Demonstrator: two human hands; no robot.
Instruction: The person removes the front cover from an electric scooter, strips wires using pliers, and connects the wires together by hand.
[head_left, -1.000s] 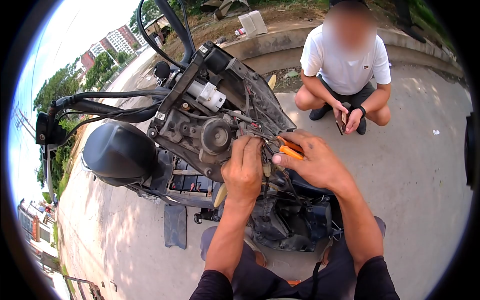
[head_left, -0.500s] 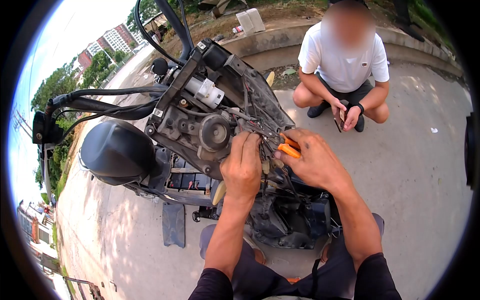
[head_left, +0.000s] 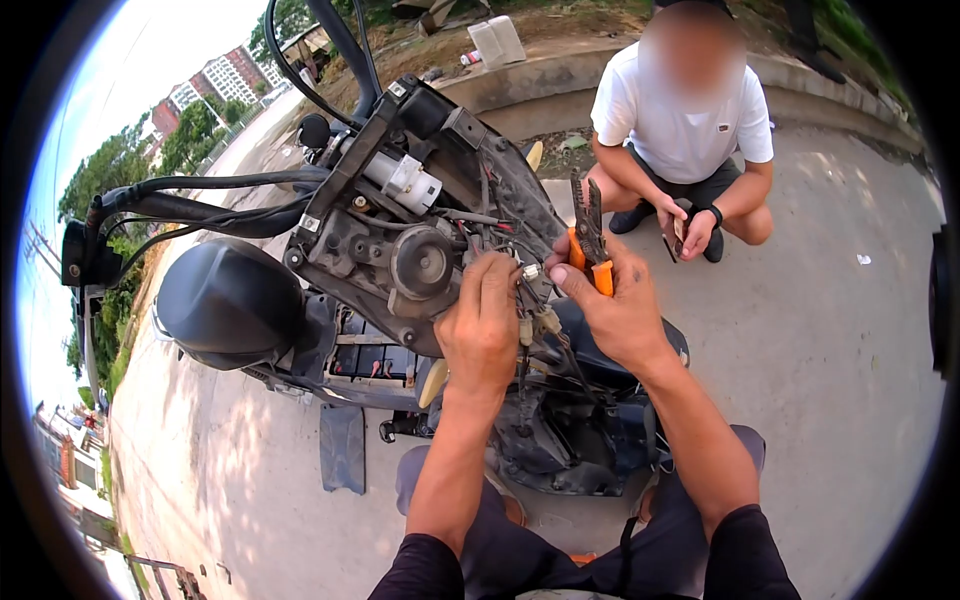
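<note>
My right hand is closed around pliers with orange handles, their dark jaws pointing up. Its thumb and forefinger also reach toward a small white connector among the wires. At the left of that connector, my left hand is closed in a pinch on wiring, mostly covered by its fingers. More wires and pale connectors hang just below. Both hands are in front of the opened front of a scooter, with a round black horn beside my left hand.
A person in a white shirt squats at the upper right, holding a phone. The scooter's black seat and batteries are at left. Dark plastic panels lie below my hands, and a flat cover lies on the concrete.
The pliers have swung from pointing left into the wires to pointing upward, away from them. The white connector now shows between my hands. My left hand stays at the wiring.
</note>
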